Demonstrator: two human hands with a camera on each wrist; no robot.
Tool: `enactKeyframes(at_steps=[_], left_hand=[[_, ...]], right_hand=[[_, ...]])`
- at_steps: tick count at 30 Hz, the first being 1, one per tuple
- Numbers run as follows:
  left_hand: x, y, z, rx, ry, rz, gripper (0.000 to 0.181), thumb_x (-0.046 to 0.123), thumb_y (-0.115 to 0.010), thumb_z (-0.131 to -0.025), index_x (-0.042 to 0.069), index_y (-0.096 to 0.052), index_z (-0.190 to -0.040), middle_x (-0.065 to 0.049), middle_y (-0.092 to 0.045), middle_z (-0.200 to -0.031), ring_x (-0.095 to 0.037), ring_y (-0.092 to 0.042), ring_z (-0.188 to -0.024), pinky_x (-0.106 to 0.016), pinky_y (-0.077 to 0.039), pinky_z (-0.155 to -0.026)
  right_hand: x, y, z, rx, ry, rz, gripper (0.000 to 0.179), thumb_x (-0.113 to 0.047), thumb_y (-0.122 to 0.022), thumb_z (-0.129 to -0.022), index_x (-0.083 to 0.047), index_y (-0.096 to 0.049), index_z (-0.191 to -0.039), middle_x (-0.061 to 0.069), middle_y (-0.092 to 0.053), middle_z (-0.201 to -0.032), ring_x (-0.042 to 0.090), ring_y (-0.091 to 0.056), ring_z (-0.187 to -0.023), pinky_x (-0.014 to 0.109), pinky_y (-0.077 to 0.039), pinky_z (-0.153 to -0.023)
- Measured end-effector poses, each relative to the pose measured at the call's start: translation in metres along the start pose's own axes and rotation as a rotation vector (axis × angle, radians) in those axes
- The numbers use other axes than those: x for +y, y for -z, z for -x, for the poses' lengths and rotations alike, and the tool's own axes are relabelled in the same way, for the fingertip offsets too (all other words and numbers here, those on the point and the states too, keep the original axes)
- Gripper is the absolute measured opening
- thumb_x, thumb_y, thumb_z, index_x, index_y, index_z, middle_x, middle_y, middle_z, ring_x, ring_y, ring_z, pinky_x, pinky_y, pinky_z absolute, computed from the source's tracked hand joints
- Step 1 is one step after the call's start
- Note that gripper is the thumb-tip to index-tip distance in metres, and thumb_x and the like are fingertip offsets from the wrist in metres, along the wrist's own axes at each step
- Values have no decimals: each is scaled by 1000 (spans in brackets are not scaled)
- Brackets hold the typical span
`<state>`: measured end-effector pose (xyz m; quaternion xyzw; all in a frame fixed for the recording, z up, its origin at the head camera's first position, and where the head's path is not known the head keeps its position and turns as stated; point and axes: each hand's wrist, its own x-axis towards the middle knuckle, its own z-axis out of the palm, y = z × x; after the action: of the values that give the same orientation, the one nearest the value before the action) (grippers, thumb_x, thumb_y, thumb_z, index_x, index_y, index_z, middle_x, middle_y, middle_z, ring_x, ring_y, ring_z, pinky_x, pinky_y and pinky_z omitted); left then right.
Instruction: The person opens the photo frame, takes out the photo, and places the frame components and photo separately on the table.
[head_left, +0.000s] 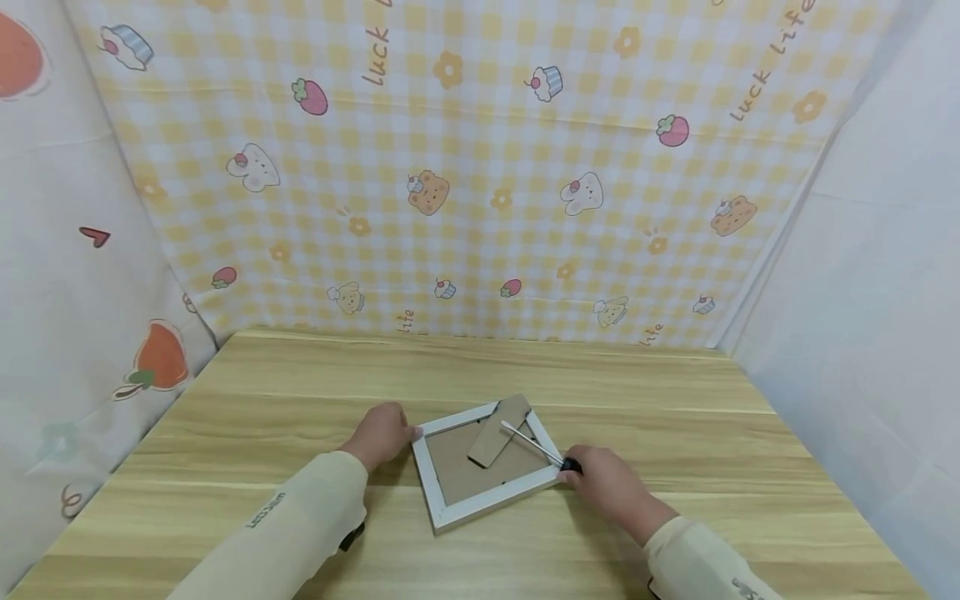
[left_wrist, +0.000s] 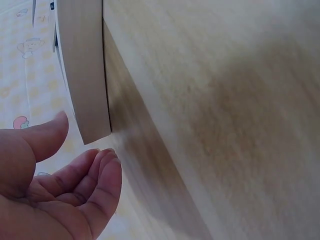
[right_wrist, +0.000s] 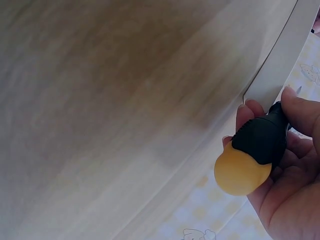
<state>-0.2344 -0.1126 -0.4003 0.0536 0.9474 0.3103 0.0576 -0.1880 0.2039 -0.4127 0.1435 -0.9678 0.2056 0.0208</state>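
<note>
A white picture frame [head_left: 442, 518] lies back up on the table, its brown backing board [head_left: 450, 454] and slanted stand leg [head_left: 501, 433] showing. My left hand [head_left: 381, 435] is at its upper left corner. In the left wrist view the thumb [left_wrist: 50, 135] and loosely bent fingers sit beside that corner, a gap between them. My right hand [right_wrist: 295, 165] grips a screwdriver by its black and yellow handle [right_wrist: 257, 145]. The metal shaft [head_left: 528, 442] reaches over the backing, its tip above the stand leg. This hand is close against the frame's right corner; contact is unclear.
The wood-grain table [head_left: 360, 367] extends around the frame. Behind it hangs a yellow checked cloth [head_left: 487, 167], with pale cloths [head_left: 67, 333] at the left and right sides. Small dark tabs [head_left: 503, 482] stand along the backing's edge.
</note>
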Motion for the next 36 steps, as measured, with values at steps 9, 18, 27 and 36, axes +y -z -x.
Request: enactKeyframes(at_steps=[9,18,27,36], left_hand=[[-1,-2,0,7,-33,-33,25,11,-67,-90,1,-53,-72,-5,-50,-68,-18,-46,-64,-29,-41,-60],[-1,-3,-1,17,-35,-21,24,10,-68,-89,0,-54,-72,-4,-51,-67,-17,-46,-63,-29,-42,-60],[-2,-5,-2,15,-37,-6,27,10,-66,-90,1,-52,-70,-4,-48,-65,-17,-44,-61,-27,-38,-58],[-6,-9,-3,16,-21,-20,25,11,-66,-91,1,-54,-71,-5,-51,-67,-18,-46,-62,-29,-41,-59]], right_hand=[[-3,-3,1,1,-21,26,18,-12,-75,-82,-2,-66,-94,-2,-59,-74,11,-48,-64,29,-43,-57],[-5,-2,0,5,-20,34,19,-13,-75,-82,-1,-66,-95,-1,-60,-75,11,-48,-64,29,-44,-57],[-5,-2,-1,11,3,57,15,-12,-75,-82,-4,-64,-89,-3,-57,-71,10,-47,-63,29,-43,-57],[-4,3,-7,-37,16,37,11,-9,-72,-85,-6,-62,-85,-4,-51,-68,11,-44,-62,25,-40,-56]])
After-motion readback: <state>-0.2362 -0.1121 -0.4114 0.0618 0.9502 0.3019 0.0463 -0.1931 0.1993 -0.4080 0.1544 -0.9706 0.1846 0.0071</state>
